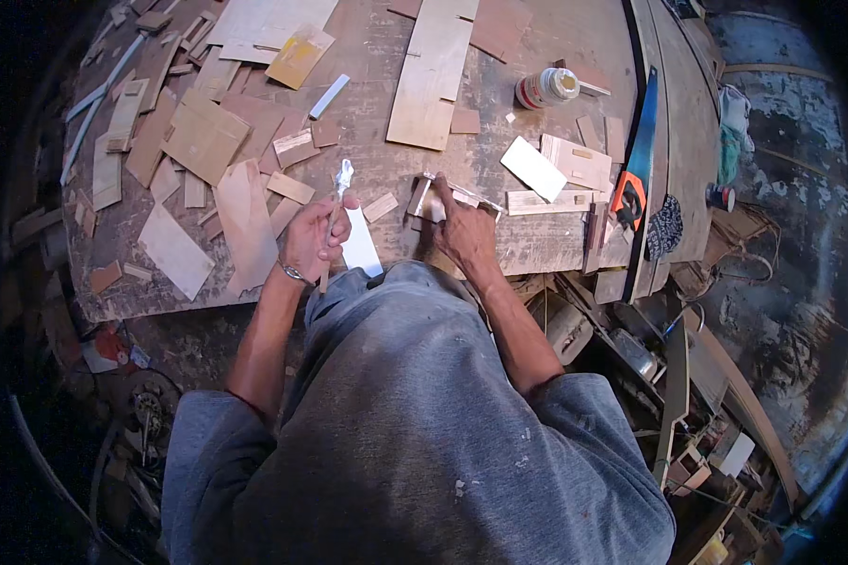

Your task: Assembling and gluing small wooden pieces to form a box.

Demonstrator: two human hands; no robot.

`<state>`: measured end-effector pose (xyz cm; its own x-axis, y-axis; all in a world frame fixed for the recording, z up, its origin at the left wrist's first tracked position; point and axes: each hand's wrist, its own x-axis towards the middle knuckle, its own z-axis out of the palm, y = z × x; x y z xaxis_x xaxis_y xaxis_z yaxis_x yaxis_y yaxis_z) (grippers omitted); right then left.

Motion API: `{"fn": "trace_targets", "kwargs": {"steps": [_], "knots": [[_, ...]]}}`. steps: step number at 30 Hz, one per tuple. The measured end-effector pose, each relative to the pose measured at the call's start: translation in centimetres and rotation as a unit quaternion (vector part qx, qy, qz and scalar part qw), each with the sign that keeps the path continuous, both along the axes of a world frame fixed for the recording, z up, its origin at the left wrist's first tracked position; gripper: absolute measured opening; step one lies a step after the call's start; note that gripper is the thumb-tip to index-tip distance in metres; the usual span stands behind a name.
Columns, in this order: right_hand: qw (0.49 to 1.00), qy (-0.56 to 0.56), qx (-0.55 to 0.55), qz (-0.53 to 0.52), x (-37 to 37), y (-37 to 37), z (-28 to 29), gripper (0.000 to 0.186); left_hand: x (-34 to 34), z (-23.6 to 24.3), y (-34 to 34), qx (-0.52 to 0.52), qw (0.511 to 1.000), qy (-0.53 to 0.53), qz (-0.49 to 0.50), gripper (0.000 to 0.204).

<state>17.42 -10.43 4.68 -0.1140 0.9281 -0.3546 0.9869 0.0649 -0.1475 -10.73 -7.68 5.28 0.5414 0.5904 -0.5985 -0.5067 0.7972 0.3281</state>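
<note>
My left hand [307, 239] is closed round a thin wooden stick, its upper end coated with a blob of white glue [344, 173]. The stick's lower end pokes out below my fingers. My right hand [467, 235] rests on a small wooden frame-like piece [424, 200] at the near edge of the bench, index finger stretched along it and the other fingers curled, partly hidden. Between my hands lie a white strip [360, 243] and a small wood block [381, 207]. Farther back to the right stands an uncapped jar [546, 88] with white around its mouth.
Wood offcuts and thin boards [205, 135] crowd the left of the worn bench [367, 99]. A long notched board [432, 75] lies at the back. Toward the right edge are a white panel [534, 169] and a handsaw [643, 141] with an orange handle. Scrap fills the floor at right.
</note>
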Motion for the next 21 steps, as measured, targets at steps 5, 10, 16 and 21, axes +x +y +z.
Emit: {"fn": "trace_targets", "kwargs": {"steps": [5, 10, 16, 21], "knots": [[0.996, 0.011, 0.007, -0.09, 0.8, -0.5, 0.5, 0.082, 0.2, 0.0, 0.0, -0.004, 1.0, -0.009, 0.007, 0.038], [0.999, 0.002, 0.003, -0.037, 0.8, -0.4, 0.4, 0.081, 0.3, 0.0, -0.1, -0.002, 1.0, -0.013, 0.01, 0.037], [0.997, -0.028, 0.014, -0.071, 1.5, 0.0, -0.3, 0.078, 0.1, 0.0, -0.3, -0.005, 1.0, -0.005, 0.01, 0.037], [0.998, -0.012, -0.021, -0.062, 0.7, 0.2, 1.2, 0.079, 0.3, 0.1, -0.3, -0.006, 1.0, -0.002, 0.003, 0.035]]}}
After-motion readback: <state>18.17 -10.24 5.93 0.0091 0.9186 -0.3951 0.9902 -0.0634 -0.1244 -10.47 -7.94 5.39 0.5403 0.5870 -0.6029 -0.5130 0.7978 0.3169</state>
